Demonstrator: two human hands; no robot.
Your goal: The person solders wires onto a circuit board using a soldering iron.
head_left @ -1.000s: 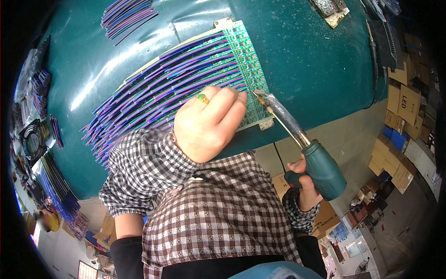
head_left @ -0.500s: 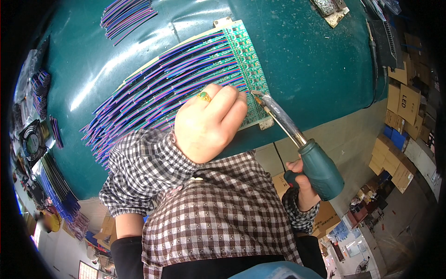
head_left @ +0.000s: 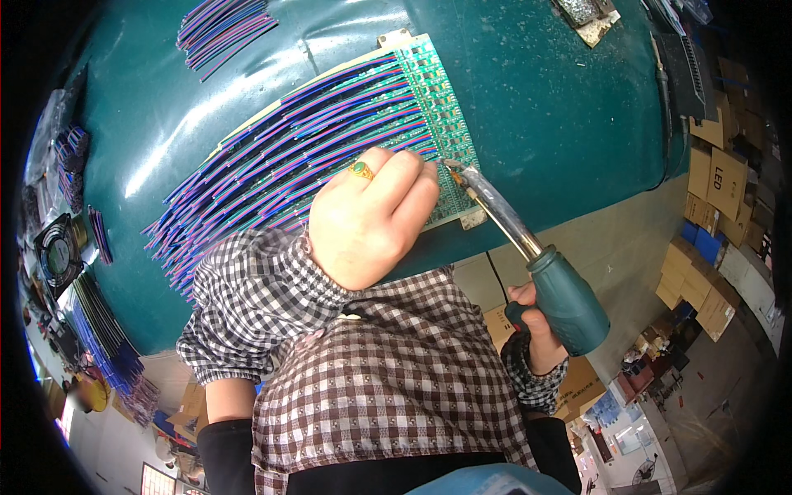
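Observation:
My left hand (head_left: 373,216), with a green-stoned ring, is closed over the wires at the lower part of a green circuit-board panel (head_left: 441,95). Its fingertips are turned down, so what they pinch is hidden. Rows of blue, pink and green ribbon wires (head_left: 272,153) run leftward from the panel. My right hand (head_left: 540,334) grips a soldering gun (head_left: 569,301) with a dark green body and metal barrel. Its tip touches or hovers just over the panel, right beside my left fingertips; I cannot tell which.
A bundle of loose wires (head_left: 227,33) lies at the table's far left. More wire bundles (head_left: 103,330) and a black fan (head_left: 58,254) sit along the left edge. A small metal-topped block (head_left: 587,18) stands far right. Cardboard boxes (head_left: 718,186) are stacked beyond the table's right side.
The soldering gun has shifted very slightly to the left. My left hand stays in almost the same place.

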